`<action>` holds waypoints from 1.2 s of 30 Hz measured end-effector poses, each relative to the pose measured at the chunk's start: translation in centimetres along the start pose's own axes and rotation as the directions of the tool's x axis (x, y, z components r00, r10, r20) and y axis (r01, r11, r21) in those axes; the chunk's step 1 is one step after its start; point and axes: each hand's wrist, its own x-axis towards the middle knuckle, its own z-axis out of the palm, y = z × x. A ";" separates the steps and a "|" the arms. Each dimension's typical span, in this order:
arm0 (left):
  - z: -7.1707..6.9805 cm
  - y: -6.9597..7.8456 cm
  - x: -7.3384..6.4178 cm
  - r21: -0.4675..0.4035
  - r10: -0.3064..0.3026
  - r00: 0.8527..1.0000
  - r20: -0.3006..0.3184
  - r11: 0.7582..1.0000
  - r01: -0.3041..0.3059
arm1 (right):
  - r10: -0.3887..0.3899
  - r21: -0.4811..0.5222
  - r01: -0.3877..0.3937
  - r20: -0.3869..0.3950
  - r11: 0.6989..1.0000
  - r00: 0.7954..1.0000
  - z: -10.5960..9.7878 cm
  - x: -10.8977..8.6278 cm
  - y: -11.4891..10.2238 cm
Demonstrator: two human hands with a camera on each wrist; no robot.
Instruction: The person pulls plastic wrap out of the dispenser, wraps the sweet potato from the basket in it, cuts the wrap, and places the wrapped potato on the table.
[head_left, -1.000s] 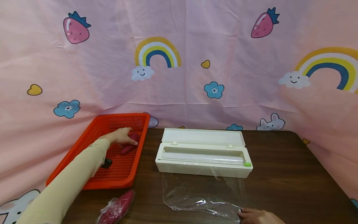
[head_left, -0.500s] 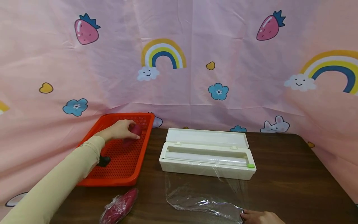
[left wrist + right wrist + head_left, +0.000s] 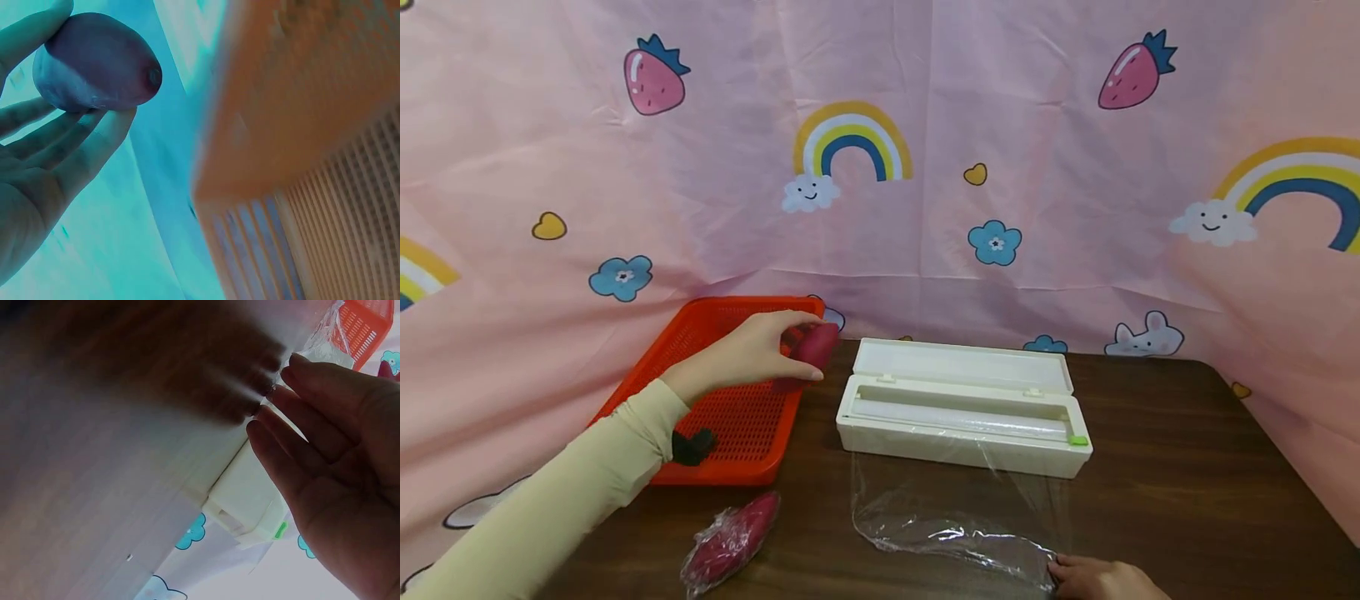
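My left hand (image 3: 752,354) holds a red sweet potato (image 3: 817,346) between thumb and fingers, above the right rim of the orange-red basket (image 3: 778,421). In the left wrist view the sweet potato (image 3: 100,62) shows its rounded end, with the basket wall (image 3: 250,156) beside it. At the front right, my right hand (image 3: 1105,578) pinches the corner of a sheet of plastic wrap (image 3: 955,525). The wrap runs out over the front of a white dispenser box (image 3: 962,450), whose lid is raised. Another sweet potato (image 3: 733,542), covered in wrap, lies in front of the basket.
A dark object (image 3: 694,447) is in the basket, partly behind my left sleeve (image 3: 580,483). The wrap roll (image 3: 962,417) sits inside the box, with a green slider (image 3: 1078,441) at its right end. A printed cloth (image 3: 880,242) hangs behind the brown table (image 3: 1187,467).
My left hand has lifted the sweet potato from the basket floor and carried it rightward to the rim. My right hand stays at the wrap's corner. The head view has shifted slightly left.
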 end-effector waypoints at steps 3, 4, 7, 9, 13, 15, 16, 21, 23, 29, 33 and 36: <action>1.5 3.2 -0.3 -0.028 0.116 0.993 0.004 0.993 -0.116 | 0.028 0.013 -0.029 0.026 1.000 0.999 0.4 -0.3 0.6; 2.1 4.2 -0.4 -0.033 0.157 0.988 0.006 0.987 -0.156 | 0.039 0.021 -0.040 0.024 0.999 0.999 0.6 -0.3 0.9; 4.0 7.1 -1.0 -0.060 0.280 0.960 0.019 0.959 -0.278 | 0.028 0.035 -0.028 -0.005 0.999 1.000 1.4 -0.5 1.7; 5.4 8.8 -1.5 -0.060 0.354 0.935 0.031 0.934 -0.352 | -0.023 -0.009 0.023 -0.073 1.000 0.997 2.0 -0.5 2.2; 8.8 12.2 -2.4 -0.014 0.463 0.878 0.120 0.886 -0.464 | -0.102 -0.118 0.084 -0.162 0.989 0.982 2.8 -0.6 2.8; 10.7 13.4 -2.6 0.035 0.497 0.849 0.182 0.859 -0.510 | -0.086 -0.115 0.067 -0.168 0.991 0.982 3.0 -0.8 3.1; 11.7 13.9 -2.6 0.057 0.504 0.837 0.215 0.849 -0.526 | -0.076 -0.096 0.062 -0.147 0.993 0.986 2.9 -0.8 3.1; 16.3 15.3 -2.1 0.119 0.531 0.789 0.308 0.801 -0.586 | -0.022 -0.025 0.020 -0.084 0.999 0.996 3.3 -1.1 3.9; 17.6 15.7 -1.8 0.121 0.541 0.774 0.331 0.789 -0.603 | -0.018 -0.030 0.016 -0.084 0.999 0.996 3.5 -1.1 4.3; 19.4 16.4 -1.0 0.132 0.532 0.770 0.351 0.786 -0.604 | 0.079 0.059 -0.075 -0.068 0.995 0.995 2.9 -0.9 3.1; 20.1 16.4 -0.7 0.103 0.517 0.789 0.333 0.812 -0.575 | 0.124 0.043 -0.120 -0.084 0.992 0.989 1.6 -0.5 1.2; 20.6 16.4 -0.5 0.076 0.514 0.793 0.327 0.822 -0.564 | 0.068 -0.004 -0.068 -0.115 0.998 0.991 0.5 0.0 -0.3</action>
